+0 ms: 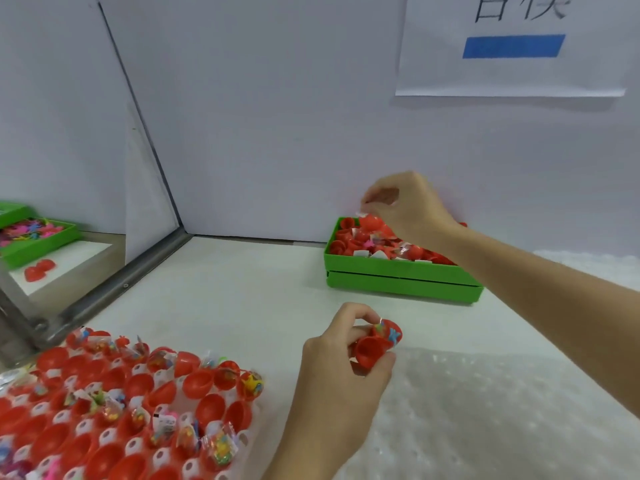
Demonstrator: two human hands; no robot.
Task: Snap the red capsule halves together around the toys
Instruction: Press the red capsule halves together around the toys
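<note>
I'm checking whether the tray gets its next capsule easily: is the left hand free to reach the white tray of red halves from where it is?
Probably yes for reach: bare table lies between the left hand and the white tray. But it grips a red capsule half with a toy, so it isn't empty.

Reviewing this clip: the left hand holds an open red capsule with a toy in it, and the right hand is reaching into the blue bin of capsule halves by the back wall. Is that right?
One detail is off: the bin is green, not blue, as the head view shows. The rest stands: the left hand holds an open red capsule with a toy in it, and the right hand reaches over the bin by the back wall.
</note>
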